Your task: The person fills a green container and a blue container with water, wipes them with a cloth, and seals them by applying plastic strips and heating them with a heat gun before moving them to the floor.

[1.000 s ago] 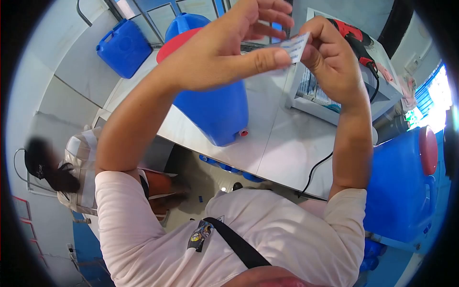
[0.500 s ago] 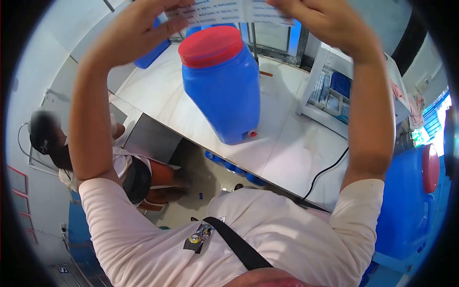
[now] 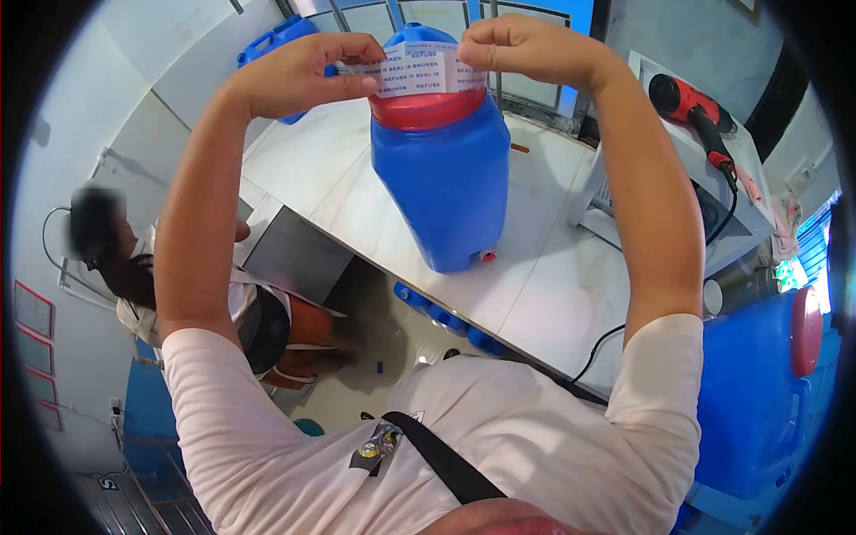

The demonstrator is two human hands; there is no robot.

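A clear shrink seal band [image 3: 419,73] printed with blue words, "REFUSE IF SEAL IS BROKEN", is at the red lid [image 3: 428,112] of a blue water container [image 3: 441,178]. It hides the lid's upper part. My left hand [image 3: 316,73] grips the band's left end, thumb in front and the other fingers partly behind it. At the right end, my right hand [image 3: 517,52] pinches the band between thumb and curled fingers. The container stands upright on the white tiled counter, its small red-capped spout [image 3: 488,256] low on the side facing me.
A red and black heat gun [image 3: 700,111] lies on a white cabinet [image 3: 615,201] to the right, its cord hanging down. More blue containers stand behind left [image 3: 276,45] and at right [image 3: 758,392]. A person [image 3: 254,325] is at left, below the counter's edge.
Both hands have come down with the seal band, from above the container to its red lid. The view has tilted up, bringing the heat gun into sight.
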